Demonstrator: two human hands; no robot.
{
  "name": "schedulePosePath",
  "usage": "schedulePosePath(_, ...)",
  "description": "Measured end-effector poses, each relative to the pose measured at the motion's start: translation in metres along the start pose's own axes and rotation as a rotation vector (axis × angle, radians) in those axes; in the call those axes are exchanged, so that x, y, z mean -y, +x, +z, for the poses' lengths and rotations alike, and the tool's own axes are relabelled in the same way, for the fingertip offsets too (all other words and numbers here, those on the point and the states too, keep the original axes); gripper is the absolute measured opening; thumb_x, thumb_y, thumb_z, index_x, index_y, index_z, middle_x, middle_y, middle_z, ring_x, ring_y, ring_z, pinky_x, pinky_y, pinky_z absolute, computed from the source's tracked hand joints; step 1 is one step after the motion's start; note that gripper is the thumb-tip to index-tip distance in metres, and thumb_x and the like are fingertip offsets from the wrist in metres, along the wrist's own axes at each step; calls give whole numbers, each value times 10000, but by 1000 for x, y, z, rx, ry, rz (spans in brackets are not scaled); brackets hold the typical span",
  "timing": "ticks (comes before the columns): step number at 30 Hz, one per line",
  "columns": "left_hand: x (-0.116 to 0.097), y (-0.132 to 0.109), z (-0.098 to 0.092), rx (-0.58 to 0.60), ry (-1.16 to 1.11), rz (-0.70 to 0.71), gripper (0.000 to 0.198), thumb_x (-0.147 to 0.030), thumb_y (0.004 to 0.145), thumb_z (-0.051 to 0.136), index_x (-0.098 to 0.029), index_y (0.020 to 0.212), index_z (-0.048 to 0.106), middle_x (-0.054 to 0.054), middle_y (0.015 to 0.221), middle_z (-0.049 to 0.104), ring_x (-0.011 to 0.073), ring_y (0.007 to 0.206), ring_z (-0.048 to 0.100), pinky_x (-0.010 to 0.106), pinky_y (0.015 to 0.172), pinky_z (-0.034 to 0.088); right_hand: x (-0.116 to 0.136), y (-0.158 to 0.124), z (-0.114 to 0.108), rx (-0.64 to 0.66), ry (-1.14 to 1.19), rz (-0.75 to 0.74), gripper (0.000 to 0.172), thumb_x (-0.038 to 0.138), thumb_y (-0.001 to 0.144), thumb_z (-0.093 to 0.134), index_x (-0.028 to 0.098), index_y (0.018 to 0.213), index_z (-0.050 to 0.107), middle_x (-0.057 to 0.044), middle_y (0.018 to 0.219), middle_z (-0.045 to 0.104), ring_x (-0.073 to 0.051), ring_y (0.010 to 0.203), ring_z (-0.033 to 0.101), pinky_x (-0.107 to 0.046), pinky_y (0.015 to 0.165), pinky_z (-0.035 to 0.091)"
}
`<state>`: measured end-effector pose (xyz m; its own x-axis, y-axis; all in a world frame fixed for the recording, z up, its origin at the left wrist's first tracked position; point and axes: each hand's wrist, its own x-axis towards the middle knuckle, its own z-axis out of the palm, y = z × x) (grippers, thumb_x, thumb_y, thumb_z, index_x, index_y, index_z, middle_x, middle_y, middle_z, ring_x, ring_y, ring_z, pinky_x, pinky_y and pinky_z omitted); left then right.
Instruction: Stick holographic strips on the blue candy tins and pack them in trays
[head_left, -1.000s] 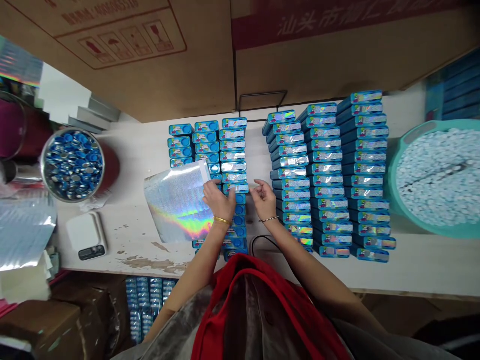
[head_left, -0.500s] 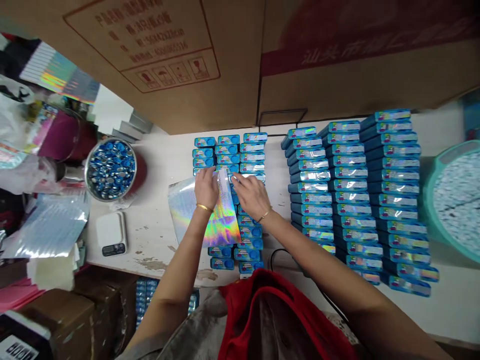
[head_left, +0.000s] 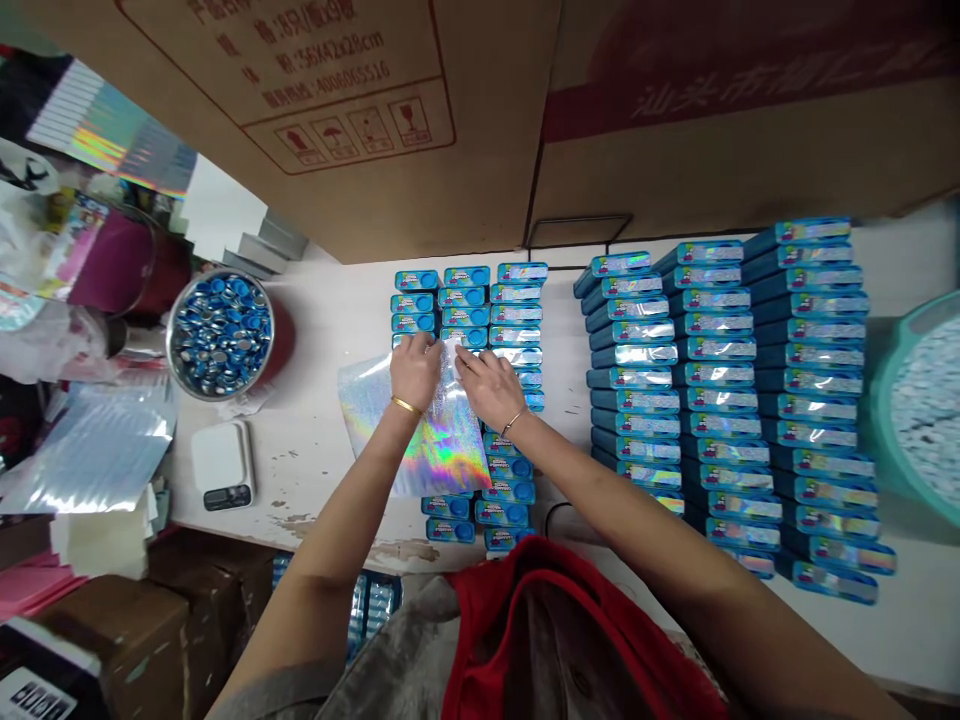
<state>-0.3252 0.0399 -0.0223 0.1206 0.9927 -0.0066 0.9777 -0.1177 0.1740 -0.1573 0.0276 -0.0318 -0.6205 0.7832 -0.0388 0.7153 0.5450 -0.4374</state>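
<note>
A shiny rainbow-silver sticker sheet point(head_left: 442, 440) lies tilted over rows of small blue boxes point(head_left: 465, 316). My left hand point(head_left: 415, 370) is closed on the upper edge of this sheet, its fingers curled. Just to the right, my right hand point(head_left: 489, 386) pinches at the sheet's top right edge; whether a single sticker is between the fingertips is too small to make out. Beneath the sheet several boxes are hidden. Box tops in the right-hand row near my hands carry silvery strips, while those in the left rows show a round recess.
Three long rows of blue boxes with shiny strips point(head_left: 720, 373) stand at right, beside a turquoise basin point(head_left: 889, 400). Left are a metal bowl of blue-and-silver round pieces point(head_left: 219, 335) and a white scale point(head_left: 221, 460). Large cardboard cartons point(head_left: 360, 210) wall off the back.
My right hand has moved left, from above the boxes beside the sheet to the sheet's top edge. My left hand stays on the sheet. The view has shifted slightly.
</note>
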Motion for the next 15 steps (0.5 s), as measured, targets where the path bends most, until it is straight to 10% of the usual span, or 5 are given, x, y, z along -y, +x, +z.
schedulePosePath(7,-27,-46,-28,-144,-255,-19,109,-250,897,531,-198,817,585,84,896,644,221,849,554,366,777,387,-1,4,-4,2,100,32,401,161,961,360,144,1297,578,-87,1483,461,-293,1081,464,-434,831,384)
schedulePosePath(15,-104,-100,-66,-322,-1310,-687,221,-332,738,737,-198,763,563,-9,759,610,123,733,569,261,726,441,1,-67,-22,-386,982,469,637,606,970,205,190,1123,662,-96,1106,679,-230,998,586,-372,821,474)
